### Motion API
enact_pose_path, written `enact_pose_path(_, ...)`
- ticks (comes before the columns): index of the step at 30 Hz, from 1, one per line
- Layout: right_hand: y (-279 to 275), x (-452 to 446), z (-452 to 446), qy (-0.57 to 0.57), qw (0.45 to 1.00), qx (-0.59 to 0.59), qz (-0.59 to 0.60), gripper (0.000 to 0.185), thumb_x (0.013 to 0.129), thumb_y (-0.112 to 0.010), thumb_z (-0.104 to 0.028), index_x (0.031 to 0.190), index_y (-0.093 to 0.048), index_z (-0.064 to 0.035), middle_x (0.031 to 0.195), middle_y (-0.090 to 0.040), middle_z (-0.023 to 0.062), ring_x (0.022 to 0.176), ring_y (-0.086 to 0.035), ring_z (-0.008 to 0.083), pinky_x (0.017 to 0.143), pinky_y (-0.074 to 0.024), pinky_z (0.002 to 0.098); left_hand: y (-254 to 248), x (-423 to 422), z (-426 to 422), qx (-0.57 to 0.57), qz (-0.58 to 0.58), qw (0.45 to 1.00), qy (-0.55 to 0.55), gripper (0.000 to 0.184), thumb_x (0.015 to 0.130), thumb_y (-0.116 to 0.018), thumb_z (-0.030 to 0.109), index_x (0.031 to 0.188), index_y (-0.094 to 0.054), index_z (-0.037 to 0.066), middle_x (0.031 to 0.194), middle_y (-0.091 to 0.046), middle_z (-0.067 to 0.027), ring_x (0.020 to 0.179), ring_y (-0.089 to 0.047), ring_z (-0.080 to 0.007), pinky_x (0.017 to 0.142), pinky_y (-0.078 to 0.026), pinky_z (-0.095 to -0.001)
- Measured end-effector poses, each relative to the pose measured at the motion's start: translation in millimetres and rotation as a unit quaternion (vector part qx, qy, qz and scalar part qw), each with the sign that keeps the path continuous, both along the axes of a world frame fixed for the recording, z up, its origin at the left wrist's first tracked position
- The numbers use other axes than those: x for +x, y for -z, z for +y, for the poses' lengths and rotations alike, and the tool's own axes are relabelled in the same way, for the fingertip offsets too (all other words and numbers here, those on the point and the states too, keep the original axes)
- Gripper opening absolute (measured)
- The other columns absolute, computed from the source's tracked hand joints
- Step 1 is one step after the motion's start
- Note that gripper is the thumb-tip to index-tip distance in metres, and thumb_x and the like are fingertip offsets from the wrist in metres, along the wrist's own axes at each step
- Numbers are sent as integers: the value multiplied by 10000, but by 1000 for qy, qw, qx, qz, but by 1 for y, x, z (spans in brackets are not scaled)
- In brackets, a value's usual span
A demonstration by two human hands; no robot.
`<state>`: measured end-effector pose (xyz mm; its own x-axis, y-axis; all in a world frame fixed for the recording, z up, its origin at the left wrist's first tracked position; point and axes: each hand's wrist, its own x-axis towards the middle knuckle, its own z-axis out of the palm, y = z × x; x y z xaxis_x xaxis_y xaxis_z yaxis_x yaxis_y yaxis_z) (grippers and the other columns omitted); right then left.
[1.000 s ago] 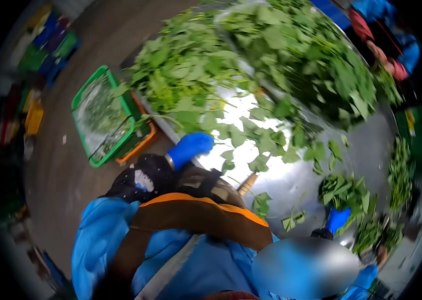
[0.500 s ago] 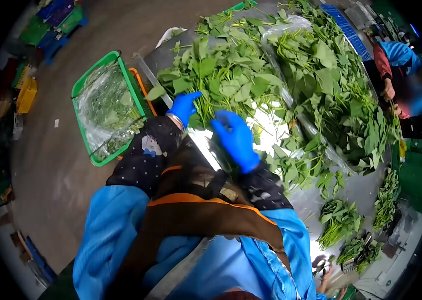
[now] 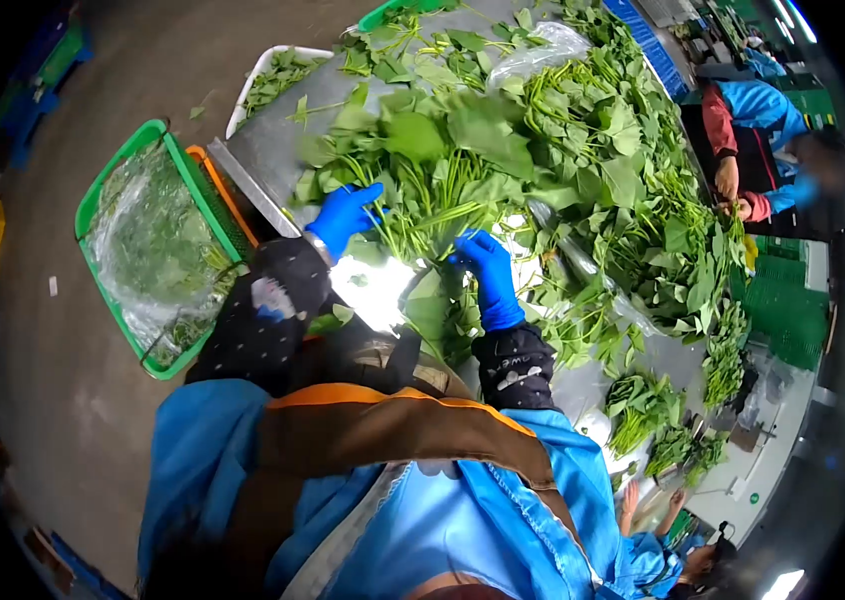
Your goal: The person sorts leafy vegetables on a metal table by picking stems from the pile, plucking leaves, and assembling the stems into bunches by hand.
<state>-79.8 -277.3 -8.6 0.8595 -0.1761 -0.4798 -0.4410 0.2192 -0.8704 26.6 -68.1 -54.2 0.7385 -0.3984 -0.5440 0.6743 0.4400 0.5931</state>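
My left hand (image 3: 346, 217), in a blue glove, closes round the stems of a bunch of leafy greens (image 3: 438, 185) at the table's near edge. Some of the bunch's upper leaves are blurred. To its right, my right hand (image 3: 492, 278), also gloved in blue, has its fingers pinched at the stem ends of leafy greens; the fingertips are partly hidden. Below and between the hands, loose leaves (image 3: 430, 305) hang in front of my apron. A large heap of the same greens (image 3: 633, 170) spreads over the table beyond.
On the left stands a green crate (image 3: 108, 290) lined with clear plastic and holding greens. A white tray (image 3: 248, 95) of leaves is behind it. Smaller bunches (image 3: 643, 405) lie at the right. A co-worker (image 3: 758, 150) stands across the table; another person (image 3: 658, 560) is at lower right.
My right hand has gone from spread fingers to a pinch at the stems. The leaves by my left hand have shifted, and loose leaves now hang below my hands. The view has turned.
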Motion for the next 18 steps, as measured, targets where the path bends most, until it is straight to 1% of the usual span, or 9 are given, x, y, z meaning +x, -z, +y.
enact_pose_path(1, -1, -3, -1, 26, 999, -22, -3, 121, 789, -560, -141, 850, -588, -41, 740, -566, 10, 645, -550, 117, 628, -429, 233, 38, 7, 21, 53, 11, 995, 89, 204, 805, -587, 178, 966, -553, 58, 931, -576, -65, 772, -596, -175, 645, -494, -257)
enact_pose_path(2, -1, -8, -2, 52, 998, -41, -3, 135, 793, -555, -151, 869, -593, -46, 749, -573, 13, 653, -561, 126, 632, -438, 239, 2, -2, 32, 105, 8, 989, 104, 241, 796, -601, 202, 970, -550, 42, 922, -579, -66, 791, -593, -171, 688, -491, -286)
enact_pose_path(4, 13, -21, -21, 18, 993, -120, -3, 214, 814, -531, -192, 960, -590, -46, 800, -598, 23, 669, -572, 128, 622, -443, 235, -42, -25, 41, 173, -16, 985, 15, 255, 784, -616, 234, 964, -571, 59, 867, -594, -52, 793, -581, -154, 715, -471, -304)
enact_pose_path(6, 4, -27, -19, 102, 993, -41, 46, 182, 834, -556, -188, 923, -610, -39, 747, -592, 16, 615, -536, 90, 546, -424, 209, -69, -40, 48, 267, -34, 963, -23, 243, 738, -656, 294, 810, -593, 71, 721, -572, -28, 693, -544, -134, 648, -449, -299)
enact_pose_path(10, 12, -38, -19, 7, 993, -95, 67, 288, 837, -553, -306, 768, -604, -32, 638, -567, 21, 520, -512, 93, 500, -392, 208, -81, -71, 50, 582, -247, 761, 140, 451, 753, -584, 464, 663, -629, 24, 561, -578, -104, 524, -559, -228, 551, -440, -314)
enact_pose_path(11, 7, -38, -12, 22, 990, -137, 3, 360, 835, -558, -351, 683, -595, -27, 562, -525, 2, 458, -451, 79, 459, -345, 203, -101, -80, 35, 542, -284, 782, 120, 536, 747, -552, 525, 566, -616, 25, 500, -544, -128, 486, -546, -283, 510, -435, -344)
enact_pose_path(12, 5, -34, -6, 61, 988, -142, -12, 371, 833, -563, -341, 629, -581, -32, 541, -498, -3, 467, -423, 67, 460, -323, 201, -119, -80, 29, 544, -295, 758, 207, 537, 740, -557, 524, 522, -602, 35, 509, -556, -110, 506, -555, -283, 503, -430, -370)
enact_pose_path(16, -28, -6, 19, -27, 903, -428, 37, 367, 780, -566, -431, 702, -642, -80, 609, -574, 148, 555, -556, 269, 532, -415, 329, -97, -72, 11, 543, -370, 696, 290, 549, 738, -549, 521, 495, -576, 30, 503, -522, -155, 504, -531, -325, 491, -412, -402)
enact_pose_path(18, 0, 9, 16, -83, 860, -501, 57, 357, 770, -583, -419, 718, -650, -73, 640, -598, 137, 592, -584, 254, 565, -437, 327, -103, -65, 4, 511, -414, 675, 336, 504, 746, -572, 475, 527, -591, 20, 501, -534, -140, 475, -533, -276, 468, -416, -363)
